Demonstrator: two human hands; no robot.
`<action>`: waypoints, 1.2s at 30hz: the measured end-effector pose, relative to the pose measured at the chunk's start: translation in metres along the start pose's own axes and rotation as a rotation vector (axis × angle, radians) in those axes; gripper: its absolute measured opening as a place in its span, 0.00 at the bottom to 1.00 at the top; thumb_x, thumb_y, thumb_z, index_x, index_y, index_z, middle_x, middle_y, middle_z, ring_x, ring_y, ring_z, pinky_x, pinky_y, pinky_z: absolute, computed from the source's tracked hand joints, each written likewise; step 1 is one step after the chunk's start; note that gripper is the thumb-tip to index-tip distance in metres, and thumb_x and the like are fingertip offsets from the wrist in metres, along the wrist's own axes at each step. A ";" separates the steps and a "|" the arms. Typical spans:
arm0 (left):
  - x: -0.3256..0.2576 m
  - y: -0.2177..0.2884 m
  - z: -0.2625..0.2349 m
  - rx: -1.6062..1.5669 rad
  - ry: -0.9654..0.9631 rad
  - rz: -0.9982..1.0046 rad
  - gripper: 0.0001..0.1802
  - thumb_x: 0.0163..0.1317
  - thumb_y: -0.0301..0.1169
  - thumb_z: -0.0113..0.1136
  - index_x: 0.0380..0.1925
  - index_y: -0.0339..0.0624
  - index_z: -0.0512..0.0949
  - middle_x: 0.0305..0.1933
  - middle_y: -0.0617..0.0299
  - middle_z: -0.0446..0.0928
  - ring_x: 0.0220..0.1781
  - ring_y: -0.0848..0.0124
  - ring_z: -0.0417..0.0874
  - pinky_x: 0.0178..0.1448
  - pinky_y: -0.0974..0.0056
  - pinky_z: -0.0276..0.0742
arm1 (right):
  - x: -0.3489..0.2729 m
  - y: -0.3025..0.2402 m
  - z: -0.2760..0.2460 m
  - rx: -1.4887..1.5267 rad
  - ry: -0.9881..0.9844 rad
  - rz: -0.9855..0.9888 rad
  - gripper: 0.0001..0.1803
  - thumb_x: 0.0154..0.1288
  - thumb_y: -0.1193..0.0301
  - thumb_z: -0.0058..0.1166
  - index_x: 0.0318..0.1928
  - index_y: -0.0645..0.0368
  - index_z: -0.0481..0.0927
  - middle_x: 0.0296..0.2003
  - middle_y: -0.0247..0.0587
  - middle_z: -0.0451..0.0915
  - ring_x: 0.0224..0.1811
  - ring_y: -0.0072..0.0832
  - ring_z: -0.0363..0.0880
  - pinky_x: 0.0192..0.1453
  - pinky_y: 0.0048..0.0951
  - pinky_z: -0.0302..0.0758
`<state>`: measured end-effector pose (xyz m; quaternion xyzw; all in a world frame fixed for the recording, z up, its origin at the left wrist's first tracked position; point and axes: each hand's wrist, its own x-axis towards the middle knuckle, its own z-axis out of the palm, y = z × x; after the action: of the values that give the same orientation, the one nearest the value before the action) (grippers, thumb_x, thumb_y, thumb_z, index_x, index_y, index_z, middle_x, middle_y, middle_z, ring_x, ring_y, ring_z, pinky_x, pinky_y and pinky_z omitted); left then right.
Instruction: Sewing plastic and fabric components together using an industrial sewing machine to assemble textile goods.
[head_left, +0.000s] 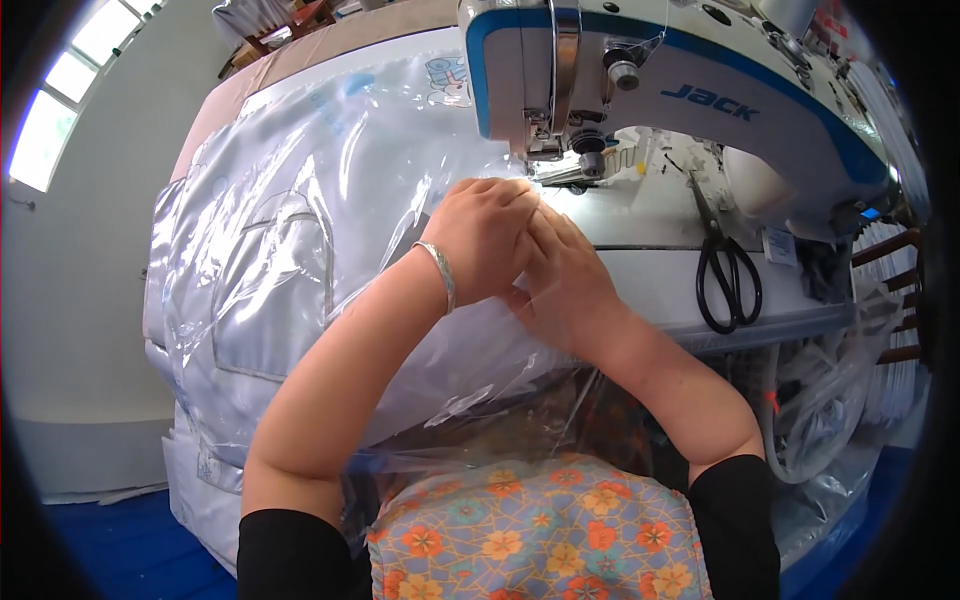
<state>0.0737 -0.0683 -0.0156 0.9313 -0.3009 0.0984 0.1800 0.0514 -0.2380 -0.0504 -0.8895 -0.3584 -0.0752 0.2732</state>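
Observation:
A large sheet of clear plastic with white fabric trim (290, 250) lies over the sewing table and hangs into my lap. My left hand (482, 236), with a silver bracelet on the wrist, presses down on the sheet just in front of the presser foot (560, 172) of a white and blue sewing machine (680, 90). My right hand (565, 280) lies against the left one and pinches the plastic's edge. Both hands sit close together a little below the needle.
Black scissors (728, 270) lie on the white machine table (660, 215) to the right of my hands. More bundled clear plastic (830, 400) hangs at the right. A bright window (60, 90) is at the upper left, blue floor below.

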 end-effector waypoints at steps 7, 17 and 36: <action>-0.020 -0.005 0.021 0.170 0.082 0.112 0.23 0.60 0.29 0.52 0.56 0.34 0.78 0.62 0.51 0.77 0.66 0.58 0.75 0.71 0.55 0.65 | -0.075 -0.016 -0.026 -0.100 -0.105 -0.198 0.19 0.53 0.70 0.62 0.47 0.63 0.82 0.63 0.58 0.72 0.68 0.53 0.68 0.72 0.47 0.67; -0.013 -0.016 0.020 0.188 0.043 0.083 0.21 0.63 0.28 0.51 0.56 0.42 0.80 0.58 0.54 0.77 0.64 0.57 0.75 0.69 0.55 0.68 | -0.063 -0.010 -0.024 -0.069 0.085 -0.327 0.12 0.54 0.75 0.59 0.41 0.60 0.84 0.49 0.45 0.84 0.50 0.39 0.83 0.48 0.35 0.83; -0.162 -0.069 -0.058 0.354 -0.161 -0.632 0.37 0.66 0.54 0.56 0.73 0.55 0.65 0.78 0.46 0.57 0.79 0.48 0.55 0.79 0.40 0.48 | -0.042 0.000 -0.026 -0.030 0.119 -0.173 0.17 0.55 0.74 0.65 0.47 0.62 0.83 0.52 0.50 0.81 0.50 0.45 0.83 0.56 0.37 0.80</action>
<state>-0.0188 0.0915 -0.0291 0.9998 0.0098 0.0148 0.0134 0.0224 -0.2769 -0.0425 -0.8531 -0.4160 -0.1566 0.2732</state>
